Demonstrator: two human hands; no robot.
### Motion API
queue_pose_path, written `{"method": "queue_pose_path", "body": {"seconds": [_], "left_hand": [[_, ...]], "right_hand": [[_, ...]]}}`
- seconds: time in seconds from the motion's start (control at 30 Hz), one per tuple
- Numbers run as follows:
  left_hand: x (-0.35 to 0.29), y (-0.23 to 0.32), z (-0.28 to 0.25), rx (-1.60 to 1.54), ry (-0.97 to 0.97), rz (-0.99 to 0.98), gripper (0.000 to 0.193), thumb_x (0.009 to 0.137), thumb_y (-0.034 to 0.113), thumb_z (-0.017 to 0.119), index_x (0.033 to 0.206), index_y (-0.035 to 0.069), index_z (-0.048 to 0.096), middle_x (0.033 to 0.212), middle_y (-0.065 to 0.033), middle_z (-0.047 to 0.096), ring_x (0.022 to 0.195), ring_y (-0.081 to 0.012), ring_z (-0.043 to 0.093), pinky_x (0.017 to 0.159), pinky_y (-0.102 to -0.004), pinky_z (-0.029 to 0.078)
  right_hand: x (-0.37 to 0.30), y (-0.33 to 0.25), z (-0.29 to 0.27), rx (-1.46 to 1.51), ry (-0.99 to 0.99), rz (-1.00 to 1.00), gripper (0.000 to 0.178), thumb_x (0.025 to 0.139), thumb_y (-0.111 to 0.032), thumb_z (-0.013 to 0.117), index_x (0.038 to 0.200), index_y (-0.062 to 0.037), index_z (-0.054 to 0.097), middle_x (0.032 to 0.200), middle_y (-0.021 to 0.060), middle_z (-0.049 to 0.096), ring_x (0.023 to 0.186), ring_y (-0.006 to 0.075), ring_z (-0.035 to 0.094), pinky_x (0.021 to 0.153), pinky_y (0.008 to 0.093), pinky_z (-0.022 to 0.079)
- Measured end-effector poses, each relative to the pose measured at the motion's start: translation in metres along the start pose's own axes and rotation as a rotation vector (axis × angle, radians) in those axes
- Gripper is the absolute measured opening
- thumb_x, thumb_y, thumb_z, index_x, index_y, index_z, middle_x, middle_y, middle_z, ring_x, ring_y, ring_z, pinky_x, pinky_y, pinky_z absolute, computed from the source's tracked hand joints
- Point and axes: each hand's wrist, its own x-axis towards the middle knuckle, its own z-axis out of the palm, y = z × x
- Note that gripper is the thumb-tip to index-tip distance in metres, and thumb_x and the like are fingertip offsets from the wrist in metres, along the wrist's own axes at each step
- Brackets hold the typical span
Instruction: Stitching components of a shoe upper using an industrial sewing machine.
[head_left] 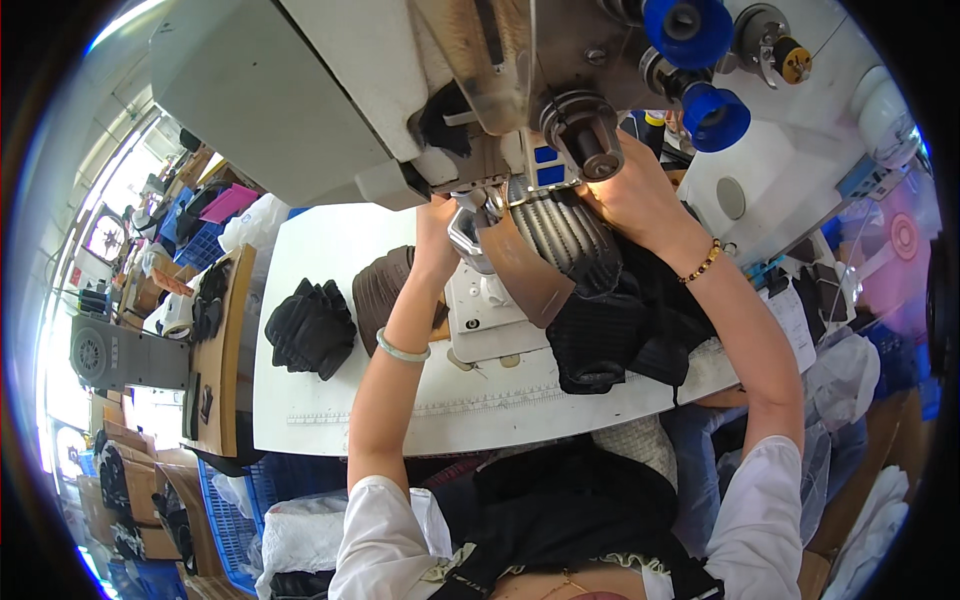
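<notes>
Beneath the head of an industrial sewing machine (pixel 480 70), both arms reach in from the near side. My left hand (pixel 437 235) is beside the metal presser parts, its fingers hidden behind the machine. My right hand (pixel 637 195) is curled closed by the machine's right side; its fingertips and whatever they grip are hidden. Between the hands, a smooth brown strip (pixel 525 270) hangs in a curve from the needle area. Just right of it bulges a dark ribbed piece (pixel 568 240), close to my right hand.
Black ribbed pieces (pixel 310 328) and a brown ribbed piece (pixel 383 292) lie on the white table (pixel 330 240) at left. More black pieces (pixel 600 335) are heaped at right. A ruler strip (pixel 450 402) runs along the front. Blue thread holders (pixel 715 115) stick out overhead.
</notes>
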Motion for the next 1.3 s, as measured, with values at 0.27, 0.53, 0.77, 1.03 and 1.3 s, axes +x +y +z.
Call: {"method": "queue_pose_path", "body": {"seconds": [0.27, 0.53, 0.77, 1.03, 1.3], "left_hand": [[0.003, -0.004, -0.003, -0.014, -0.027, 0.044, 0.012, 0.08, 0.0, 0.068, 0.091, 0.002, 0.064, 0.082, -0.0008, 0.064, 0.07, -0.0063, 0.057, 0.058, -0.0215, 0.045], [0.007, -0.006, -0.002, 0.175, -0.009, -0.013, 0.006, 0.083, 0.005, 0.068, 0.087, 0.002, 0.064, 0.08, -0.0002, 0.064, 0.07, -0.0058, 0.056, 0.06, -0.0221, 0.046], [0.0, 0.004, -0.016, 0.314, 0.046, 0.118, 0.02, 0.089, 0.011, 0.061, 0.093, -0.008, 0.065, 0.081, -0.0045, 0.066, 0.065, -0.0087, 0.053, 0.059, -0.028, 0.045], [-0.013, 0.112, -0.151, 1.158, 0.981, 0.848, 0.019, 0.084, 0.026, 0.071, 0.096, 0.012, 0.069, 0.08, -0.0091, 0.063, 0.077, -0.0255, 0.053, 0.072, -0.0381, 0.039], [-0.076, 0.092, -0.354, 0.375, 0.664, 0.016, 0.042, 0.092, 0.029, 0.059, 0.125, 0.003, 0.058, 0.118, -0.0045, 0.062, 0.104, -0.0131, 0.057, 0.091, -0.0284, 0.045]], "right_hand": [[-0.003, 0.001, 0.004, 0.01, 0.047, -0.025, 0.008, 0.074, -0.006, 0.06, 0.077, -0.0006, 0.055, 0.082, 0.0074, 0.052, 0.08, 0.0224, 0.054, 0.075, 0.0336, 0.046], [-0.006, -0.002, -0.001, -0.027, -0.009, 0.036, 0.007, 0.073, -0.004, 0.06, 0.075, -0.0022, 0.054, 0.081, 0.0074, 0.05, 0.078, 0.0229, 0.054, 0.072, 0.032, 0.047], [-0.008, -0.005, 0.004, -0.016, -0.057, 0.26, 0.021, 0.076, -0.009, 0.064, 0.093, 0.0015, 0.056, 0.094, 0.0137, 0.057, 0.089, 0.0317, 0.057, 0.08, 0.0409, 0.047], [-0.04, -0.008, -0.038, 0.042, -0.116, 0.702, 0.022, 0.087, -0.014, 0.065, 0.106, -0.0041, 0.061, 0.087, 0.01, 0.058, 0.08, 0.0244, 0.058, 0.068, 0.035, 0.045], [-0.068, -0.009, -0.059, 0.131, -0.108, 0.735, 0.032, 0.09, -0.011, 0.063, 0.121, -0.0073, 0.058, 0.084, 0.0026, 0.049, 0.074, 0.0146, 0.047, 0.062, 0.026, 0.041]]}}
